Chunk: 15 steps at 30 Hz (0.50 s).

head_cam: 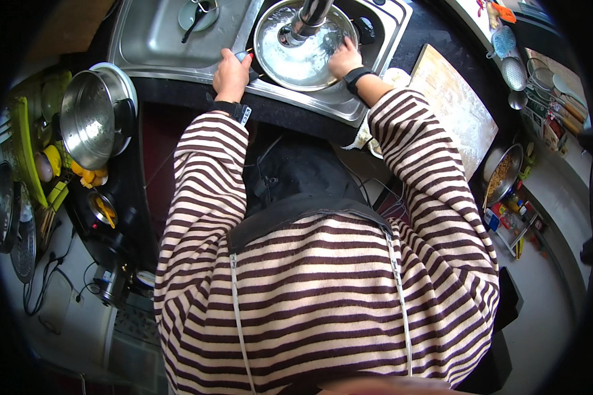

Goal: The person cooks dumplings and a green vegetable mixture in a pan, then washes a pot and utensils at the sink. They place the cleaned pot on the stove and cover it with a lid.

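A round stainless steel pan (276, 59) with water in it sits in the right basin, under the metal faucet (315, 17). My left hand (231, 74) is closed around the pan's dark side handle (252, 74) at the divider between the basins. My right hand (347, 61) reaches inside the pan, its fingers against the inner wall on the right. Whether anything is under those fingers is hidden. Another black handle (364, 30) sticks out on the pan's far right side.
In the left basin (148, 44) lies a bowl (187, 15) with a black utensil (192, 27). A steel pot (86, 123) stands left. To the right are a floured board (449, 103), a cloth (363, 136) and a bowl of brown food (499, 175). Ladles and strainers (514, 74) hang farther right.
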Tool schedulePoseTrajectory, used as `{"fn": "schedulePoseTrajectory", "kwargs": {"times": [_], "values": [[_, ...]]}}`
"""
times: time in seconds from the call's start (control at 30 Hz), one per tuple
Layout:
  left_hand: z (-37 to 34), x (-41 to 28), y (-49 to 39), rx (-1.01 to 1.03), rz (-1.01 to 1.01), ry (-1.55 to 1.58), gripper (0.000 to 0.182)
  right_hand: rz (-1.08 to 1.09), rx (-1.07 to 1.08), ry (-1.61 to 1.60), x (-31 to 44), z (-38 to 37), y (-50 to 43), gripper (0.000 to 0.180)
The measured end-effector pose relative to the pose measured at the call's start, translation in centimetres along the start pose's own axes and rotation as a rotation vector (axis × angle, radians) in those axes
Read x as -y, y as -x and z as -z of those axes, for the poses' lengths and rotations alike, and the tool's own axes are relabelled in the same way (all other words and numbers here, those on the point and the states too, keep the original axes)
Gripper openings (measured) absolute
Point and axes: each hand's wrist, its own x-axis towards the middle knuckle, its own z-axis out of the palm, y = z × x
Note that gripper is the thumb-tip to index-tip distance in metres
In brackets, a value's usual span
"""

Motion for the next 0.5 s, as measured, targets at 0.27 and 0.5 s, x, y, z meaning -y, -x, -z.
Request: {"fn": "schedulePoseTrajectory", "kwargs": {"times": [0.27,0.5], "values": [[-0.5,0.7,-0.3,-0.025,-0.040,0.041,0.052,0.739,-0.080,-0.218,5.8,-0.1,-3.6,0.025],[-0.8,1.0,-0.7,-0.012,-0.040,0.058,0.056,0.481,0.151,-2.237,7.7,2.9,-8.1,0.032]]}}
